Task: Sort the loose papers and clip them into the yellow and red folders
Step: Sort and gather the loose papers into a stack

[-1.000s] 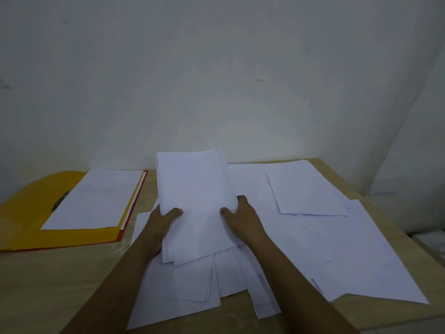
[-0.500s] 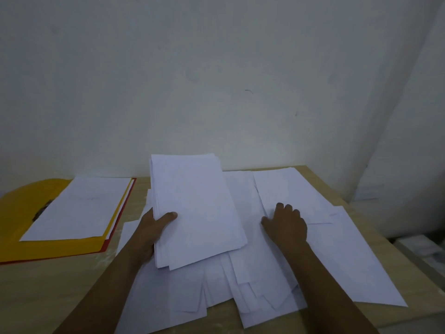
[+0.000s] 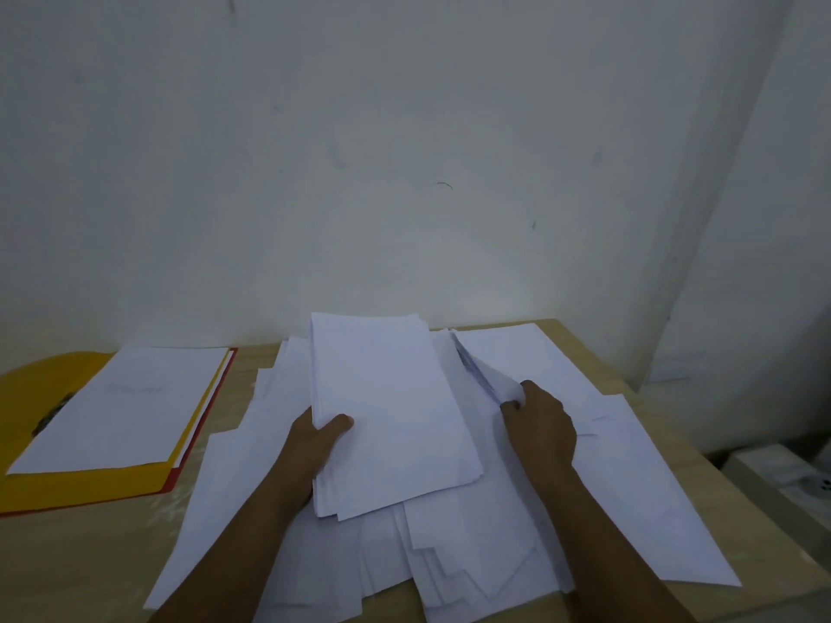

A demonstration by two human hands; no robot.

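Two folders lie open at left on the table [image 3: 90,555]: yellow folder [image 3: 40,388] on top w/ a sheet [image 3: 121,406] in it, red folder [image 3: 180,469] edge peeking from under. Loose papers [image 3: 629,478] sprawl across the middle & right, overlapping, count unclear. Left hand [image 3: 317,438] grips a stack [image 3: 391,415], thumb on top, tilted up toward the wall [image 3: 404,150]. Right hand [image 3: 539,420] pinches sheet edges just right of the stack, fingers curled.

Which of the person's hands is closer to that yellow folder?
The left. The left hand grips a stack of papers just right of the yellow folder. The right hand pinches loose sheets farther right, beyond that stack.
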